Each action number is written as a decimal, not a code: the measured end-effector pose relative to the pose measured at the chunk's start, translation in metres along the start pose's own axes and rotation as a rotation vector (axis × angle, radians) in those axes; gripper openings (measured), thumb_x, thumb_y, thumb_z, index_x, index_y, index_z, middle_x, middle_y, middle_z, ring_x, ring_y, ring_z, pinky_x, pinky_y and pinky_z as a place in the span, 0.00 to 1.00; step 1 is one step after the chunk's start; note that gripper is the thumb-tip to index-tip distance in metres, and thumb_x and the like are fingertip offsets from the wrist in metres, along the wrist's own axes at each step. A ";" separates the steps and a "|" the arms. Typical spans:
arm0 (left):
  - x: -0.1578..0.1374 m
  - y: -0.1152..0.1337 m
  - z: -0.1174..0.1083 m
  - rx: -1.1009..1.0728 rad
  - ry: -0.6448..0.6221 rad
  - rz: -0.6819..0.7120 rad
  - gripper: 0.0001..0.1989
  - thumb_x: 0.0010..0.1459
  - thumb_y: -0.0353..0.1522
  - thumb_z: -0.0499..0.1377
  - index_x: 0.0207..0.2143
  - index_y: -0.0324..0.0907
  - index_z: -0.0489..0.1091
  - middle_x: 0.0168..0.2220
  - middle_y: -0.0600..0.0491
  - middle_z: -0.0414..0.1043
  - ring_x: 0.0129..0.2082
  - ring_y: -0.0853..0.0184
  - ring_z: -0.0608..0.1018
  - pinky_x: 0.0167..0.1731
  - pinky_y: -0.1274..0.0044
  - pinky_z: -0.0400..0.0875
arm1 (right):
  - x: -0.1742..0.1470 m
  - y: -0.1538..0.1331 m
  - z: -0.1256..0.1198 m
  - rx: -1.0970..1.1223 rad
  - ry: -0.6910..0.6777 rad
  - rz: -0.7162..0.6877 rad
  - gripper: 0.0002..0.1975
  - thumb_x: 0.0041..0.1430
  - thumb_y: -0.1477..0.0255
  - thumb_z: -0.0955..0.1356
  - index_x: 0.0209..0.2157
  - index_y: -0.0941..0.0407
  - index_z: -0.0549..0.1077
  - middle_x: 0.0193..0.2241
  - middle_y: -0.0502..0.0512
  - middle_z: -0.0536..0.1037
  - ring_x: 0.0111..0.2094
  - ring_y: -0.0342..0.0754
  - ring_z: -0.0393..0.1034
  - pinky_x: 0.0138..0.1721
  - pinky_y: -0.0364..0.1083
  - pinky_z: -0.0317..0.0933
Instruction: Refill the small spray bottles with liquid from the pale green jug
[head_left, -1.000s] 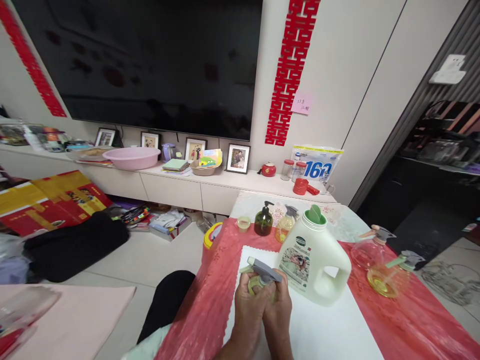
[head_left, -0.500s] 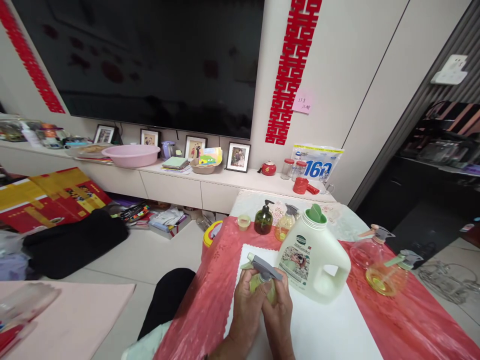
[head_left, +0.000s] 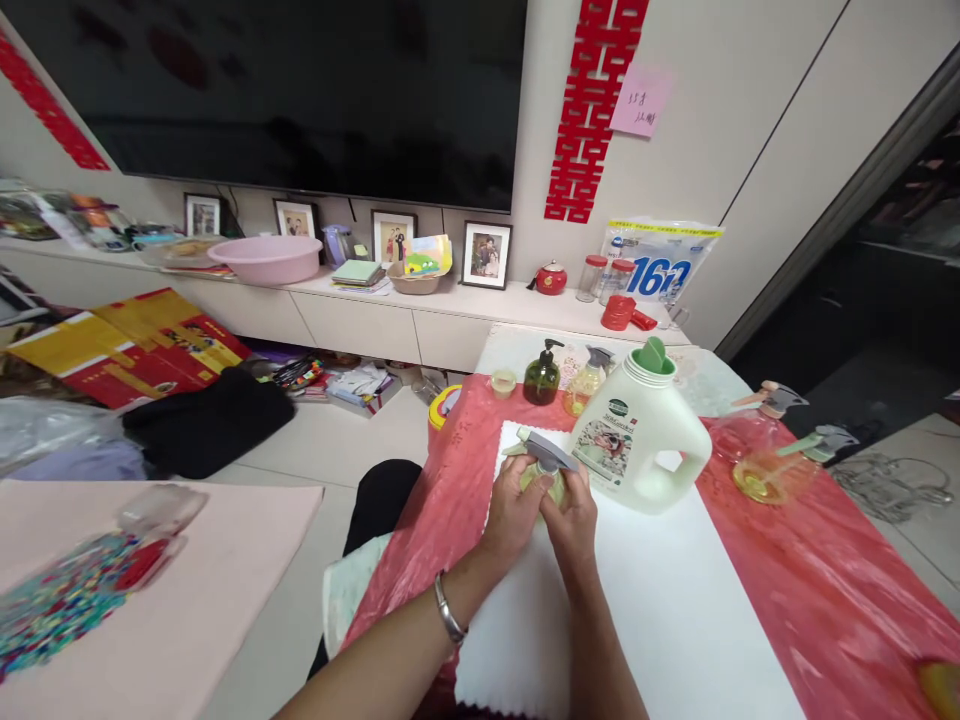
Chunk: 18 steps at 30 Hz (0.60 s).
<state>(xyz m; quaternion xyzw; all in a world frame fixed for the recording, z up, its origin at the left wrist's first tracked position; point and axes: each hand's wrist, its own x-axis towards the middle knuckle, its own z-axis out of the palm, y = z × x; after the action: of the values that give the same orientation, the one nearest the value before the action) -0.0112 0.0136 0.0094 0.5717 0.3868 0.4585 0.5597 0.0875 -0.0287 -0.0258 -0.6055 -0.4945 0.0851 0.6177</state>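
Both hands are closed around a small spray bottle point(head_left: 553, 486) with a grey trigger head and yellowish body, held over a white sheet. My left hand point(head_left: 517, 505) grips it from the left, and my right hand point(head_left: 574, 510) from the right, thumbs close together in front. Much of the bottle's body is hidden by the fingers. Just behind and to the right stands a large pale-green jug point(head_left: 649, 440) with a green piece in its open mouth. Beyond are a dark green pump bottle point(head_left: 541, 378), a clear spray bottle point(head_left: 585, 388) with yellow liquid and a small cup point(head_left: 502, 383).
On the right of the red plastic cover point(head_left: 810, 570) stand a pinkish spray bottle point(head_left: 739, 430) and another spray bottle point(head_left: 772, 475) with yellow liquid. A pink-covered table point(head_left: 225, 590) at left bears colourful small pieces. A low cabinet point(head_left: 360, 320) runs along the wall.
The camera view has tilted down and shifted, so more of both forearms and the coloured pieces at left show. My hands still hold the spray bottle in much the same grip.
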 end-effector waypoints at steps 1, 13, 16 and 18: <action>0.000 -0.001 -0.001 -0.002 -0.005 0.002 0.12 0.54 0.35 0.62 0.41 0.42 0.77 0.45 0.45 0.77 0.52 0.53 0.76 0.55 0.64 0.68 | 0.000 -0.001 -0.001 0.004 -0.007 0.004 0.21 0.63 0.58 0.66 0.50 0.58 0.72 0.48 0.58 0.70 0.51 0.52 0.67 0.55 0.49 0.64; 0.007 -0.005 -0.007 0.024 -0.141 0.040 0.15 0.56 0.38 0.61 0.44 0.42 0.76 0.47 0.45 0.75 0.52 0.53 0.76 0.57 0.62 0.69 | -0.005 -0.008 -0.015 -0.054 -0.158 0.057 0.25 0.59 0.58 0.69 0.53 0.58 0.73 0.48 0.59 0.71 0.50 0.55 0.67 0.51 0.50 0.66; 0.014 -0.010 -0.011 0.011 -0.175 0.003 0.17 0.54 0.41 0.63 0.44 0.41 0.77 0.47 0.44 0.75 0.51 0.53 0.77 0.54 0.64 0.71 | 0.002 -0.007 -0.020 -0.047 -0.217 0.052 0.22 0.60 0.58 0.68 0.49 0.58 0.74 0.47 0.58 0.72 0.49 0.54 0.68 0.50 0.50 0.66; 0.017 -0.015 -0.013 -0.015 -0.191 -0.021 0.18 0.54 0.42 0.63 0.43 0.41 0.77 0.47 0.45 0.76 0.50 0.55 0.77 0.51 0.66 0.72 | 0.004 -0.008 -0.022 -0.048 -0.245 0.038 0.21 0.60 0.59 0.67 0.48 0.58 0.74 0.48 0.58 0.72 0.48 0.54 0.68 0.52 0.50 0.66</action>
<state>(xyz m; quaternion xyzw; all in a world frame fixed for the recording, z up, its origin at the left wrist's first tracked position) -0.0179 0.0343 -0.0045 0.6046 0.3340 0.3990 0.6031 0.1010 -0.0420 -0.0119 -0.6143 -0.5567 0.1585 0.5363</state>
